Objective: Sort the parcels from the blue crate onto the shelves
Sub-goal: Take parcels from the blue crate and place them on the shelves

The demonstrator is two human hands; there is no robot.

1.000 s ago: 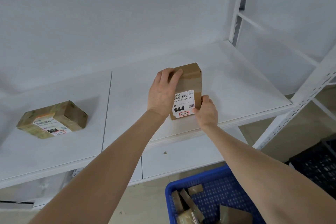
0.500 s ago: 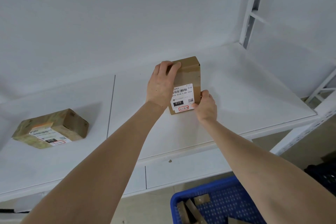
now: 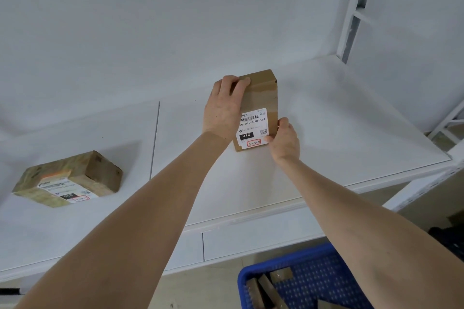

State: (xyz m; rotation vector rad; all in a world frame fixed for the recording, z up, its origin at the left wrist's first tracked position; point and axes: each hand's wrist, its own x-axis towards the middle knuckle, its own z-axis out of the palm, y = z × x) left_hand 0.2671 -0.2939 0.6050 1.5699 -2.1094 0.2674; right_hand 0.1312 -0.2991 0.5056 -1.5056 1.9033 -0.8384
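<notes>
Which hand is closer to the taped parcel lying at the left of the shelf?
Left. The left hand grips the upright box on its side facing the taped parcel; the right hand pinches the box's far lower corner.

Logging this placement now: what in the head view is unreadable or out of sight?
Head view only.
small box: the label's left edge is under the left hand, and the lower right corner is behind the right hand.
Its handwritten red-framed code: too small to read surely.
blue crate: cut off by the bottom edge, partly behind the right forearm.
taped parcel: label text blurred.
</notes>
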